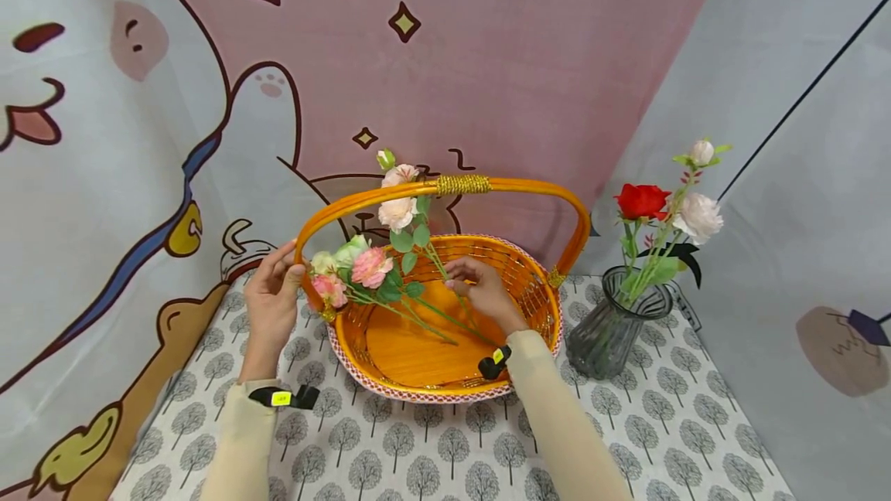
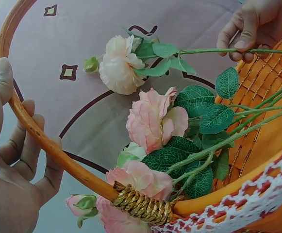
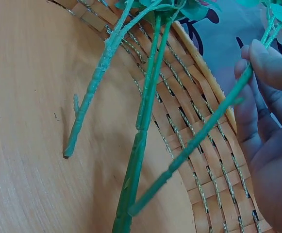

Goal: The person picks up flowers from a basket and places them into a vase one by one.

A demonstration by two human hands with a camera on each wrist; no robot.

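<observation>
left grip (image 1: pixel 271 304) holds handle (image 1: pixel 462 185), right grip (image 1: pixel 485 292) pinches stem (image 3: pixel 199 136).

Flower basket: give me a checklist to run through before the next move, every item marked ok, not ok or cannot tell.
1. Right hand pinches the pale flower by its stem: ok.
2. Left hand at the basket handle, thumb and fingers on either side: ok.
3. Pink flowers wholly inside the basket rim: not ok; some blooms reach over it beside the handle.
4. Held stem's lower end free of the other stems: cannot tell; they overlap in the right wrist view.
5. Gray vase standing on the tablecloth: ok.
</observation>
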